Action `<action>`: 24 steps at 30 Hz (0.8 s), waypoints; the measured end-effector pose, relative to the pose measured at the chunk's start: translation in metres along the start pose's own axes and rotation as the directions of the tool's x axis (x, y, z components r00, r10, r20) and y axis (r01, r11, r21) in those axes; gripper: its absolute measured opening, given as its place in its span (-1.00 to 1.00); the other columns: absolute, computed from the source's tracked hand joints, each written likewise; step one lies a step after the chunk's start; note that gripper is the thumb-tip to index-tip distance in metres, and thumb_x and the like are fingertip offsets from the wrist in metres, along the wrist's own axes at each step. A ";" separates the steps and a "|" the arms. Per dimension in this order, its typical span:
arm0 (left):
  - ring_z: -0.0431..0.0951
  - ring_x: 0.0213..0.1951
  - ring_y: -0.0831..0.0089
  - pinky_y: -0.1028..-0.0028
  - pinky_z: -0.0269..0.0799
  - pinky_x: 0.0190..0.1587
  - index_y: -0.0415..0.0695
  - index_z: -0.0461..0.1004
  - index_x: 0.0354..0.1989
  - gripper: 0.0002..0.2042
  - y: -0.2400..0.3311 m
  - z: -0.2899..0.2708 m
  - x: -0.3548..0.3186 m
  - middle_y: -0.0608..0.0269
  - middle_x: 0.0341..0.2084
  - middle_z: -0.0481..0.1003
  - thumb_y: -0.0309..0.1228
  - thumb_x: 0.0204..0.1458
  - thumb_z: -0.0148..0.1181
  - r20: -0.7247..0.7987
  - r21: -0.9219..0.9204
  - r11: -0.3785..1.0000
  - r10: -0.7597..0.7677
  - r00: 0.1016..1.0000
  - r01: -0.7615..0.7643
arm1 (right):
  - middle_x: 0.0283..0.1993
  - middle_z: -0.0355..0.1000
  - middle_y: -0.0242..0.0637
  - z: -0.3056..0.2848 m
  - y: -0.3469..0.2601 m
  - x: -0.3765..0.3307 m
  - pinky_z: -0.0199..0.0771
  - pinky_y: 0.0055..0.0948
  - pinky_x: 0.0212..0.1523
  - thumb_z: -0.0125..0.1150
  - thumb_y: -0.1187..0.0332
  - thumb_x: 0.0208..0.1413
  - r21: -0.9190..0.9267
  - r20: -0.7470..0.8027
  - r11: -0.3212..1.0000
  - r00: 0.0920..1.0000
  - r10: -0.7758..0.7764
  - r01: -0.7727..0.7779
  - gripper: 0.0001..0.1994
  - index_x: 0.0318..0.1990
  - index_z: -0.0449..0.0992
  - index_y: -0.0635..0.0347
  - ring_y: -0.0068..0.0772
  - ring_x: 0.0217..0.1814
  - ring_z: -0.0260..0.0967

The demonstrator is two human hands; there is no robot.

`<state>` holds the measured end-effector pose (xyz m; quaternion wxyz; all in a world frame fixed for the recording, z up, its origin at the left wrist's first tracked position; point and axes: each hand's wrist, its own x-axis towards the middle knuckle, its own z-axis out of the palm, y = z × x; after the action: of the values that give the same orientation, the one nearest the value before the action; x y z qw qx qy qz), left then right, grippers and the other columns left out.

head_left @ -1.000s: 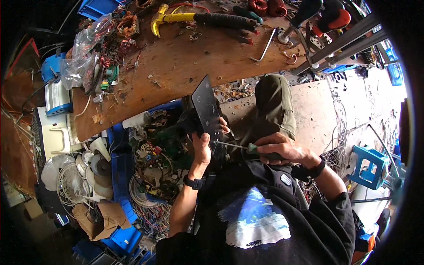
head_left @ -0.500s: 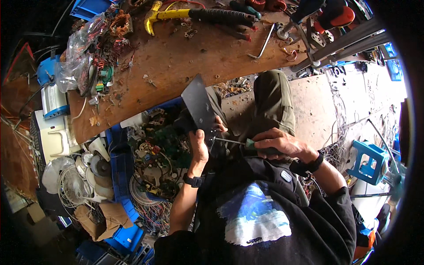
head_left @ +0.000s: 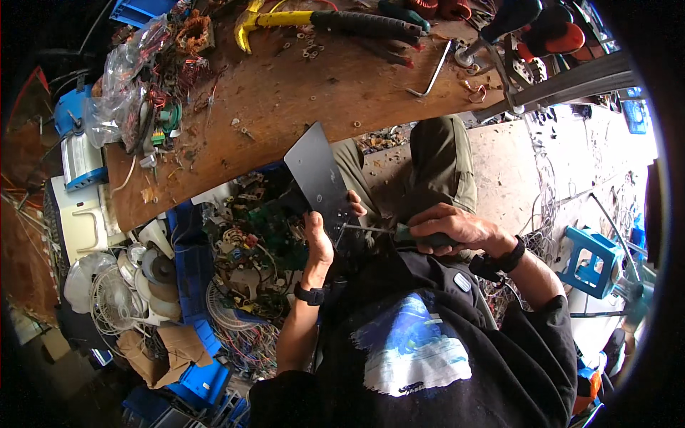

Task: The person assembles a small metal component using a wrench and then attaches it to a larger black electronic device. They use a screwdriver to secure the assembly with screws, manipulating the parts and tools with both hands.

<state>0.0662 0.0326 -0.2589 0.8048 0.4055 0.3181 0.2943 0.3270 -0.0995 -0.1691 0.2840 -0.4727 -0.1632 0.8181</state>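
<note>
A flat black panel [head_left: 316,165] rests tilted over my lap, its upper end near the bench edge. My left hand [head_left: 318,241] grips it from below, thumb on one side and fingertips showing past the opposite edge. In my right hand [head_left: 457,225] is a screwdriver [head_left: 371,228] with a green and dark handle, fingers wrapped round it. Its shaft points left, and the tip meets the panel's lower part. What lies under the tip is too small to make out.
On the wooden bench [head_left: 278,107] lie a yellow hammer [head_left: 328,20], a hex key [head_left: 432,70] and wire scraps. Left of my legs, a blue crate [head_left: 191,278] holds circuit boards. A white fan grille [head_left: 114,299] is farther left; a blue stool [head_left: 594,262] stands at right.
The panel has tilted slightly, turning more of its face into view, and its upper end has shifted a little left. Both hands keep their holds, with the screwdriver tip still at the panel.
</note>
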 end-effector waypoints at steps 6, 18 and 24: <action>0.61 -0.01 0.09 0.10 0.50 0.17 -0.38 0.31 0.22 0.10 0.003 0.001 0.001 -0.08 0.00 0.54 0.60 -0.01 -0.15 0.027 0.002 1.000 -0.013 1.000 0.013 | -0.41 0.50 -0.37 0.006 -0.001 0.000 0.06 -0.64 -0.76 0.16 0.19 0.33 -0.050 -0.048 0.998 0.998 0.029 -0.031 -0.56 0.20 0.47 0.35 -0.70 -0.65 0.20; 0.65 -0.08 0.11 0.07 0.57 0.12 -0.43 0.37 0.17 0.09 0.002 0.007 0.003 -0.09 -0.04 0.56 0.56 -0.03 -0.02 -0.011 -0.163 0.987 -0.013 1.000 0.011 | -0.44 0.46 -0.36 0.005 0.003 0.000 0.05 -0.62 -0.77 0.13 0.22 0.36 0.005 -0.063 1.000 0.998 0.031 -0.030 -0.56 0.23 0.43 0.38 -0.69 -0.68 0.16; 0.65 -0.12 0.14 0.07 0.58 0.10 -0.46 0.39 0.13 0.07 -0.003 0.006 0.003 -0.07 -0.06 0.56 0.54 0.00 -0.01 -0.027 -0.189 0.982 -0.012 1.000 0.007 | -0.44 0.44 -0.37 0.009 0.002 -0.002 0.02 -0.64 -0.78 0.11 0.22 0.38 0.083 -0.061 0.995 0.997 0.053 -0.048 -0.61 0.19 0.45 0.34 -0.69 -0.68 0.17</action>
<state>0.0728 0.0304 -0.2591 0.8367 0.3216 0.3018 0.3247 0.3191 -0.1025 -0.1638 0.2874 -0.4903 -0.1085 0.8156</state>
